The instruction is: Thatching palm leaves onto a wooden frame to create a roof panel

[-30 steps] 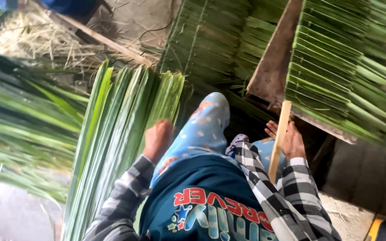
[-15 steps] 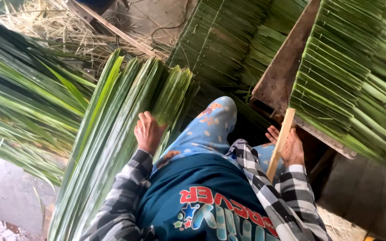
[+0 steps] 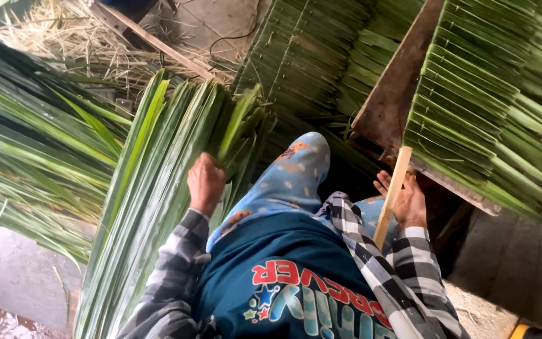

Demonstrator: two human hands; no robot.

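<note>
Left hand (image 3: 206,182), fingers closed around green palm leaves (image 3: 158,207); right hand (image 3: 409,202), fingers spread, holds wooden stick (image 3: 391,196)

Outdoor or open-sided work area under even daylight. Floor (image 3: 14,285) at near left is bare grey concrete, damp at the corner. Dry straw (image 3: 45,37) lies scattered at far left, with a wooden slat (image 3: 152,41) laid across it. Bare earth ground (image 3: 221,19) shows at far centre, crossed by a thin dark cord (image 3: 236,39). Grey concrete slab (image 3: 522,276) stands at near right.
</note>
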